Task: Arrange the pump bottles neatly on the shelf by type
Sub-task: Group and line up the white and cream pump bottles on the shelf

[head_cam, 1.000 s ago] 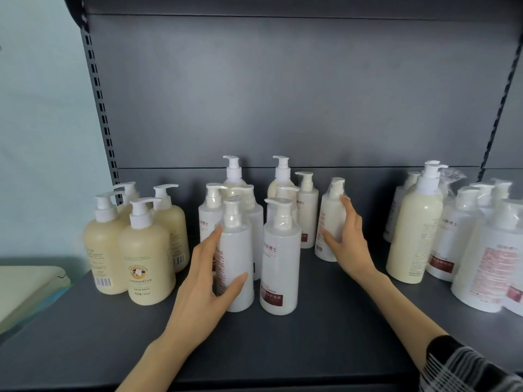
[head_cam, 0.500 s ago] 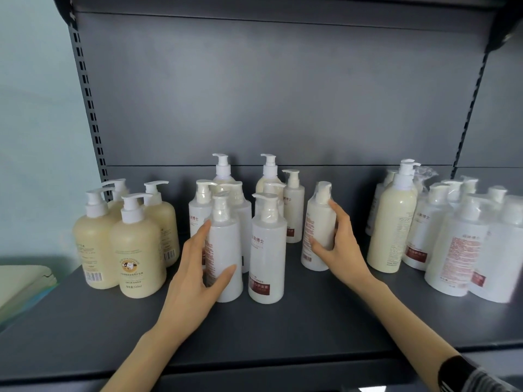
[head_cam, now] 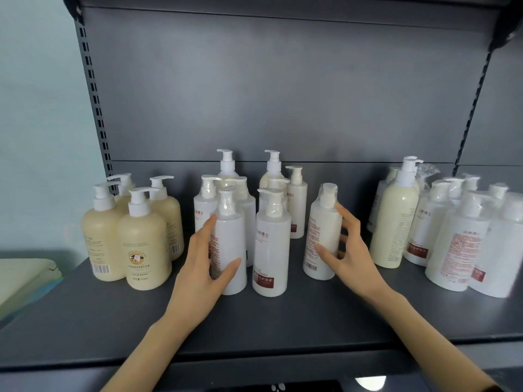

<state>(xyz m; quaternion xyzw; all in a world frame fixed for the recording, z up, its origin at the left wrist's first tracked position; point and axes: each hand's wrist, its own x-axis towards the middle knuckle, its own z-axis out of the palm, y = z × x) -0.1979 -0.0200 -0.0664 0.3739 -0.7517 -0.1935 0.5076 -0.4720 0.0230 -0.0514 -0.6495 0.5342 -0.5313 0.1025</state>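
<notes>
A cluster of slim white pump bottles stands mid-shelf. My left hand [head_cam: 203, 267] holds the front left white bottle [head_cam: 230, 239], thumb in front and fingers behind it. Beside it stands another white bottle with a red label [head_cam: 271, 244]. My right hand [head_cam: 349, 250] grips a separate white bottle [head_cam: 322, 233] to the right of the cluster, tilted slightly. Several squat cream pump bottles [head_cam: 143, 239] are grouped at the left. At the right stand a tall cream bottle [head_cam: 392, 222] and several more white bottles [head_cam: 458, 241].
The dark grey shelf [head_cam: 283, 315] has bare room along its front edge and between the groups. A grey back panel rises behind the bottles. A pale green object [head_cam: 19, 275] lies beyond the shelf's left end. Perforated uprights flank the bay.
My right hand has pulled the separate white bottle forward and curled round it. My left hand stays on the front left bottle. The view has shifted slightly.
</notes>
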